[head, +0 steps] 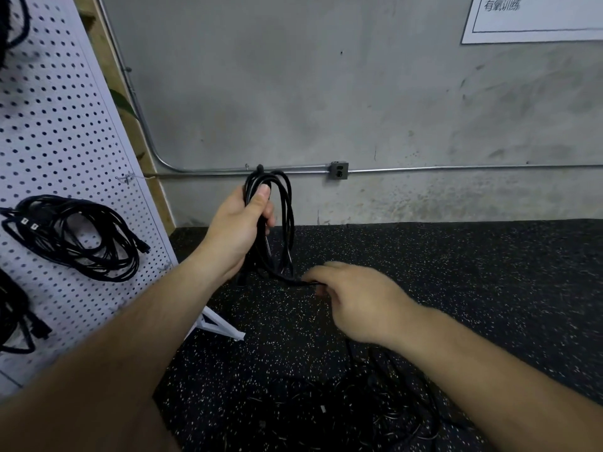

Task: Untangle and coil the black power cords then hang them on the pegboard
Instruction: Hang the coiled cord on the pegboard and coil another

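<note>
Left hand [239, 228] clenched round upright loops of thin black rubber power cord [284, 203], thumb pressed over the bundle. Loops' long axis vertical, rising above the fist and hanging below it. Loose tail runs low and right from the grip to right hand [357, 303], which pinches it, palm down. White perforated pegboard [65, 141] stands left of the grip, nearer the left hand.

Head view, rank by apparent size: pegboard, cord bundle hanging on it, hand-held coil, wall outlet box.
1. pegboard
2. hanging cord bundle
3. hand-held coil, which looks smaller than the bundle, though differing distance leaves true size unsure
4. wall outlet box
</note>
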Demonstrator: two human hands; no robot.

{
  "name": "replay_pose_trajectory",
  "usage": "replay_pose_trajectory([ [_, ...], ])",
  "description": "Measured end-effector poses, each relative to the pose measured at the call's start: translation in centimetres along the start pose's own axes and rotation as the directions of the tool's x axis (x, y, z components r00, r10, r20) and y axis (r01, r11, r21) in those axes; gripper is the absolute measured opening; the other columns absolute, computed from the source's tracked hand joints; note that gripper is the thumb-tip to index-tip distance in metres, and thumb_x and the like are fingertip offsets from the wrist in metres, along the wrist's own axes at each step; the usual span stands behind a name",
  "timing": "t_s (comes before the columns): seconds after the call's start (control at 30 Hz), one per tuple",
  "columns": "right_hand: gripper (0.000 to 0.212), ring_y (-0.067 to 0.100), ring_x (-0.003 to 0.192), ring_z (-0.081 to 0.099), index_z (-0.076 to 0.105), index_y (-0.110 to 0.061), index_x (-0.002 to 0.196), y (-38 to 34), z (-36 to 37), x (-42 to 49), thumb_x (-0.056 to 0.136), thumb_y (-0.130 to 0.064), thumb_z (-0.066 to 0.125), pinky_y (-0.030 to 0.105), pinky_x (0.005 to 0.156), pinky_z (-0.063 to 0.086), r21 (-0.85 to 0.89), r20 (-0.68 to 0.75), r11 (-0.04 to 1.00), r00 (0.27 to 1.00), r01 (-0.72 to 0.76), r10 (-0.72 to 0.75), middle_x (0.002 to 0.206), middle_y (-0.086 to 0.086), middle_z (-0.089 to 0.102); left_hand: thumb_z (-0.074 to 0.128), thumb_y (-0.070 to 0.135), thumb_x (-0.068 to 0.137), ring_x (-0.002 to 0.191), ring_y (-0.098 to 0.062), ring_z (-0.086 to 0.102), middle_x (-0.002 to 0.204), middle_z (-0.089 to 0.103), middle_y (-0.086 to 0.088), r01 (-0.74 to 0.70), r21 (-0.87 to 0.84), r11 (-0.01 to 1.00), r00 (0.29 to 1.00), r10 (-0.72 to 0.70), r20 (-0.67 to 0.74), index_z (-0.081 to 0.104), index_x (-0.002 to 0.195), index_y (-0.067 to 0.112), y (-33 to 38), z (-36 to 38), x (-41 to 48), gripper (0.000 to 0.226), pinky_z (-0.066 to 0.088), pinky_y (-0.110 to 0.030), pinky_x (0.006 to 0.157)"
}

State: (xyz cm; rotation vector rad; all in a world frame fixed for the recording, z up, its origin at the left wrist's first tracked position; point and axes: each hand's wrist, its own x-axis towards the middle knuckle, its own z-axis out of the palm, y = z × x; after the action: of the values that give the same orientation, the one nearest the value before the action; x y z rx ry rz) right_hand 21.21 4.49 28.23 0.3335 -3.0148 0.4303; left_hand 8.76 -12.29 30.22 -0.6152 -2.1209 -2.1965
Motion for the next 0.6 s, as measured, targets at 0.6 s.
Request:
replay_pose_trajectory([
  [0.6, 0.035, 0.011, 0.070, 0.054, 0.055, -0.026, 0.103, 1.6, -4.1, 1.3, 0.088, -0.054, 0.069, 0.030, 0.061, 0.038, -0.027, -0.456, 0.988, 0.878, 0.151, -0.147, 0.085, -0.013, 0.061, 0.053, 0.029, 0.101, 0.083, -0.018, 0.067, 0.084, 0.070, -0.003, 0.122, -0.010, 0.992, 0.938, -0.112, 0.327, 0.064, 0.102, 0.014, -0.9, 4.3, -2.6, 0.018, 0.055, -0.027, 0.076],
])
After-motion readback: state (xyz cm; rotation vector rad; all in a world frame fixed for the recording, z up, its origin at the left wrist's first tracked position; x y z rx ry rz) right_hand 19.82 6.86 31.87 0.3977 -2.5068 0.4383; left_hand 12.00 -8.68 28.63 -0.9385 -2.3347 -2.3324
